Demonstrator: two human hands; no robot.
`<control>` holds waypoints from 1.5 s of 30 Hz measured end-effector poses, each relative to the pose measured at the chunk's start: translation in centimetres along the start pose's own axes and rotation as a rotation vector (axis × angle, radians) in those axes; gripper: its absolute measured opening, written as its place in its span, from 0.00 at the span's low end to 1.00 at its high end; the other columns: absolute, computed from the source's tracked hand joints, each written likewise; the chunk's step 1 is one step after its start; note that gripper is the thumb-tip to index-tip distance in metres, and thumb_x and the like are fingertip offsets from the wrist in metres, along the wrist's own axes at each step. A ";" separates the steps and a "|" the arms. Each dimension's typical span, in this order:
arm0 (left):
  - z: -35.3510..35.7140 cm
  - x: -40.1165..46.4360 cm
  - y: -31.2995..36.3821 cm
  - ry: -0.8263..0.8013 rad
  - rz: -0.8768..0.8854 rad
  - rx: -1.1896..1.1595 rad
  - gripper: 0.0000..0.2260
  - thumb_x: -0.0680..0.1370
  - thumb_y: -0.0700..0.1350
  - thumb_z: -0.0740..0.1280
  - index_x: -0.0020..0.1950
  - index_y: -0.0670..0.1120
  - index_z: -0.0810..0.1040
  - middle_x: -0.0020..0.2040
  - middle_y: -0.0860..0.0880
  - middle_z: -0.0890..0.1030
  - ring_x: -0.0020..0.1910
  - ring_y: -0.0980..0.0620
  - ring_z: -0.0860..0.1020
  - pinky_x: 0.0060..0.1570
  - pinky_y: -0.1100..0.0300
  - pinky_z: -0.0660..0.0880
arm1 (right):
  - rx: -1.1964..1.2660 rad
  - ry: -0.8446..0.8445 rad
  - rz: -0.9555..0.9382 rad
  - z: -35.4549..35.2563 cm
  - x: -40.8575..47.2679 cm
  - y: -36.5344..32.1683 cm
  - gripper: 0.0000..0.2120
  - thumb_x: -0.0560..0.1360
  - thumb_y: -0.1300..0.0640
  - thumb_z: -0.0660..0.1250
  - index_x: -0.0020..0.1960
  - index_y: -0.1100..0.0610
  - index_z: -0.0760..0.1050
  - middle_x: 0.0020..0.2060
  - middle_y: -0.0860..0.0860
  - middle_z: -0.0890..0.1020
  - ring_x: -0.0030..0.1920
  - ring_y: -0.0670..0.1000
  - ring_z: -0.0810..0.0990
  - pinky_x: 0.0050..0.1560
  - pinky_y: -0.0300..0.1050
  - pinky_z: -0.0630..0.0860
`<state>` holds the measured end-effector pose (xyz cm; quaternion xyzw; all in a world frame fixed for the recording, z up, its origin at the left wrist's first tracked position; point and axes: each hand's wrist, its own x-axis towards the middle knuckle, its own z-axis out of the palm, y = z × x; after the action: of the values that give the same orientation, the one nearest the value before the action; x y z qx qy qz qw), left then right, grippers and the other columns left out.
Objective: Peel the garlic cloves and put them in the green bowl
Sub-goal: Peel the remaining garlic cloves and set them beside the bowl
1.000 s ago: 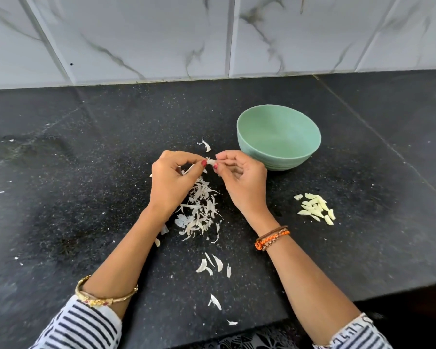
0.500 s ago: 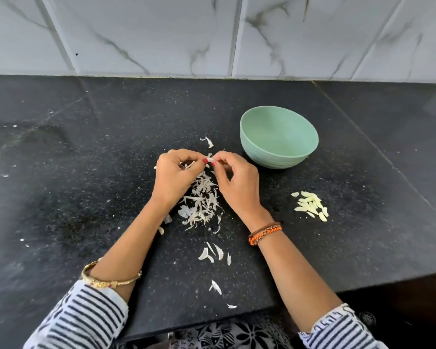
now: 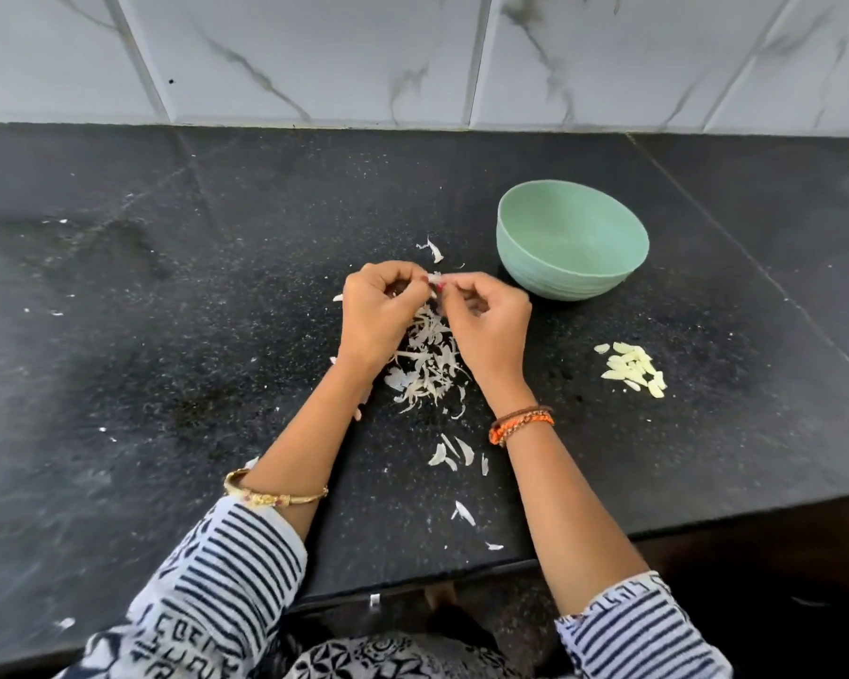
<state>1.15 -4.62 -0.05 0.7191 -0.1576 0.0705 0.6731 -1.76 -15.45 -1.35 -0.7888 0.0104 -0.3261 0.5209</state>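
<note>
My left hand (image 3: 376, 313) and my right hand (image 3: 488, 328) meet above the black counter, and both pinch one small garlic clove (image 3: 434, 278) between thumb and fingertips. Most of the clove is hidden by the fingers. Directly below the hands lies a heap of white garlic skins (image 3: 425, 367). The green bowl (image 3: 572, 240) stands upright to the right of the hands and nothing shows inside it. Further right, a small pile of peeled pale-yellow cloves (image 3: 633, 369) rests on the counter.
Loose bits of skin (image 3: 454, 455) are scattered toward the counter's front edge (image 3: 412, 578), and one piece (image 3: 432, 249) lies behind the hands. A marble-tiled wall (image 3: 412, 56) bounds the back of the black counter (image 3: 167, 286).
The camera has tilted down, so more of the sleeves shows. Both hands keep pinching the clove in the same spot over the skins.
</note>
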 end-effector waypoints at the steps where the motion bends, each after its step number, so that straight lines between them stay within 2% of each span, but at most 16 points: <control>1: -0.1 0.2 -0.1 -0.009 0.010 0.003 0.14 0.72 0.34 0.65 0.31 0.50 0.76 0.23 0.60 0.73 0.24 0.62 0.65 0.27 0.69 0.62 | 0.014 0.006 -0.001 0.2 0.0 -0.1 0.07 0.72 0.68 0.66 0.46 0.62 0.82 0.36 0.49 0.82 0.35 0.45 0.80 0.38 0.34 0.76; 4: -0.4 0.3 -0.2 -0.052 0.017 0.006 0.14 0.73 0.33 0.64 0.31 0.47 0.76 0.24 0.57 0.71 0.25 0.61 0.64 0.26 0.69 0.62 | 0.004 0.021 -0.044 0.1 -0.1 0.1 0.07 0.73 0.67 0.65 0.46 0.62 0.81 0.39 0.51 0.83 0.38 0.45 0.80 0.39 0.35 0.76; 7: 0.0 0.6 -0.3 -0.066 -0.043 0.013 0.14 0.73 0.33 0.63 0.31 0.48 0.75 0.25 0.57 0.71 0.25 0.62 0.65 0.27 0.70 0.62 | 0.030 0.008 0.007 -0.1 -0.1 0.3 0.08 0.72 0.64 0.64 0.45 0.58 0.81 0.38 0.47 0.82 0.38 0.46 0.80 0.39 0.39 0.77; 11: 0.4 1.2 -0.7 -0.072 -0.086 -0.023 0.07 0.70 0.40 0.62 0.33 0.49 0.76 0.28 0.56 0.73 0.28 0.62 0.67 0.31 0.69 0.66 | 0.052 0.005 0.033 -0.1 -0.1 0.2 0.09 0.72 0.62 0.63 0.46 0.55 0.80 0.37 0.43 0.81 0.36 0.49 0.80 0.38 0.44 0.79; 14: 0.8 1.1 -0.7 -0.109 -0.092 -0.021 0.08 0.73 0.39 0.63 0.34 0.48 0.74 0.28 0.57 0.72 0.28 0.62 0.66 0.30 0.70 0.65 | 0.081 0.007 0.049 -0.4 -0.1 0.3 0.08 0.73 0.63 0.63 0.46 0.53 0.79 0.37 0.43 0.81 0.37 0.50 0.81 0.39 0.48 0.80; 16: 0.8 1.0 -0.7 -0.118 -0.081 -0.024 0.10 0.75 0.38 0.62 0.34 0.47 0.73 0.27 0.58 0.71 0.27 0.62 0.65 0.29 0.70 0.64 | 0.114 -0.011 0.062 -0.6 0.2 0.3 0.09 0.74 0.65 0.63 0.46 0.54 0.79 0.35 0.43 0.80 0.35 0.47 0.79 0.38 0.46 0.79; 18: 0.8 1.0 -0.8 -0.120 -0.054 -0.026 0.08 0.74 0.39 0.61 0.34 0.46 0.73 0.30 0.51 0.71 0.30 0.57 0.66 0.30 0.66 0.64 | 0.137 -0.042 0.066 -0.8 0.6 0.7 0.10 0.75 0.68 0.62 0.44 0.55 0.79 0.32 0.44 0.78 0.32 0.42 0.77 0.36 0.39 0.76; 23: 0.3 1.5 -1.0 -0.022 -0.145 -0.080 0.05 0.73 0.41 0.60 0.40 0.40 0.72 0.34 0.46 0.67 0.29 0.60 0.63 0.28 0.69 0.61 | 0.191 0.008 0.154 -0.6 1.2 1.1 0.14 0.75 0.69 0.62 0.40 0.51 0.76 0.30 0.46 0.77 0.32 0.41 0.76 0.39 0.41 0.78; 26: 0.5 1.5 -1.3 -0.026 -0.127 -0.081 0.11 0.71 0.44 0.60 0.39 0.35 0.73 0.34 0.45 0.66 0.29 0.60 0.62 0.29 0.68 0.61 | 0.226 -0.054 0.117 -0.3 1.1 1.3 0.08 0.75 0.67 0.63 0.46 0.58 0.79 0.36 0.45 0.79 0.37 0.40 0.78 0.42 0.37 0.77; 29: 0.8 1.4 -1.0 -0.055 -0.101 -0.097 0.09 0.71 0.43 0.60 0.39 0.37 0.74 0.32 0.47 0.67 0.29 0.61 0.63 0.30 0.70 0.62 | 0.172 -0.091 0.052 0.0 0.9 1.2 0.08 0.74 0.66 0.65 0.53 0.62 0.78 0.40 0.46 0.79 0.39 0.39 0.78 0.42 0.31 0.74; 32: 0.7 1.4 -1.0 -0.078 -0.095 -0.121 0.06 0.71 0.42 0.61 0.35 0.41 0.73 0.31 0.51 0.71 0.28 0.63 0.66 0.31 0.72 0.64 | 0.182 -0.089 0.051 0.0 0.9 1.2 0.12 0.73 0.68 0.66 0.56 0.61 0.77 0.41 0.47 0.80 0.40 0.39 0.78 0.44 0.32 0.74; 35: 0.7 1.1 -0.8 -0.104 -0.074 -0.131 0.06 0.72 0.39 0.62 0.36 0.42 0.74 0.32 0.50 0.74 0.30 0.64 0.70 0.33 0.74 0.66 | 0.176 -0.122 0.026 0.0 1.0 1.5 0.11 0.72 0.69 0.65 0.54 0.63 0.78 0.43 0.48 0.81 0.44 0.42 0.79 0.47 0.34 0.75; 39: 0.4 0.8 -1.0 -0.118 -0.060 -0.130 0.11 0.76 0.32 0.60 0.37 0.42 0.77 0.31 0.55 0.79 0.31 0.65 0.74 0.34 0.74 0.68 | 0.038 -0.101 -0.029 0.1 0.8 1.8 0.14 0.70 0.71 0.65 0.53 0.61 0.80 0.44 0.50 0.81 0.42 0.40 0.78 0.46 0.32 0.74; 41: 0.3 0.8 -1.1 -0.116 -0.067 -0.126 0.10 0.76 0.33 0.62 0.36 0.41 0.77 0.29 0.56 0.78 0.30 0.64 0.73 0.33 0.73 0.67 | 0.014 -0.081 -0.039 0.1 0.9 1.8 0.10 0.70 0.69 0.67 0.50 0.61 0.81 0.42 0.49 0.81 0.40 0.40 0.78 0.43 0.32 0.74; 43: 0.1 0.8 -1.3 -0.109 -0.062 -0.111 0.08 0.75 0.37 0.63 0.35 0.41 0.75 0.30 0.52 0.74 0.29 0.62 0.68 0.31 0.72 0.65 | -0.006 -0.052 -0.059 0.1 0.9 1.7 0.06 0.71 0.66 0.68 0.47 0.61 0.81 0.40 0.48 0.82 0.40 0.44 0.79 0.42 0.34 0.75; 45: 0.0 0.8 -1.5 -0.107 -0.053 -0.082 0.09 0.75 0.38 0.62 0.35 0.43 0.75 0.29 0.53 0.71 0.27 0.62 0.65 0.29 0.71 0.63 | -0.029 -0.038 -0.061 0.2 0.7 1.6 0.06 0.72 0.63 0.66 0.47 0.61 0.81 0.41 0.51 0.82 0.40 0.47 0.80 0.42 0.37 0.76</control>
<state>2.40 -4.67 -1.20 0.6975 -0.1770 0.0075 0.6944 -0.54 -16.26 -2.35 -0.8021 -0.0190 -0.3269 0.4994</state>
